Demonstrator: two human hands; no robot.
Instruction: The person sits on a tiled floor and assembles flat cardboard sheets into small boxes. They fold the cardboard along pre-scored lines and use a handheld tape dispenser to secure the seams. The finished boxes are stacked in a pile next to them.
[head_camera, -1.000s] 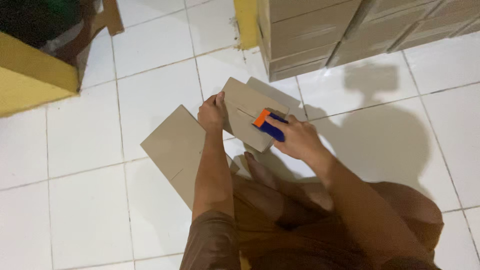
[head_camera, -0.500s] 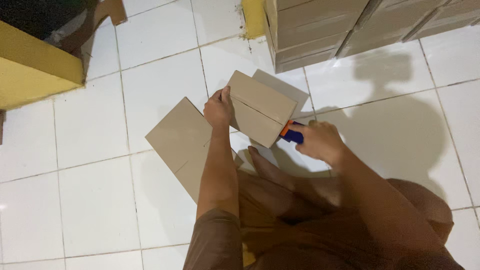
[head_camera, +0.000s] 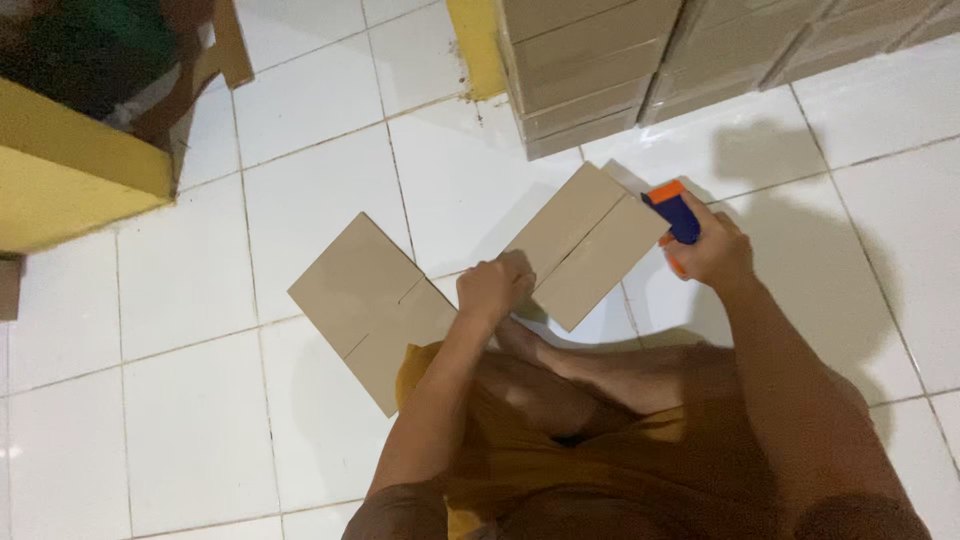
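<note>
A folded brown cardboard box (head_camera: 585, 243) is held up above the white tiled floor, its two closed flaps facing me with a seam down the middle. My left hand (head_camera: 492, 288) grips its near left corner. My right hand (head_camera: 708, 248) is closed around a blue and orange tape dispenser (head_camera: 674, 212), which sits at the box's far right corner. A flat, unfolded cardboard sheet (head_camera: 372, 305) lies on the floor to the left, partly under my left forearm. My crossed legs fill the bottom of the view.
Stacks of flat cardboard boxes (head_camera: 620, 60) stand at the top right. A yellow post base (head_camera: 478, 45) is next to them. A yellow bench or table (head_camera: 70, 180) with dark things on it sits at the top left.
The box has turned so its closed flaps face me. My right hand has slid the tape dispenser from the box's middle out past its right edge.
</note>
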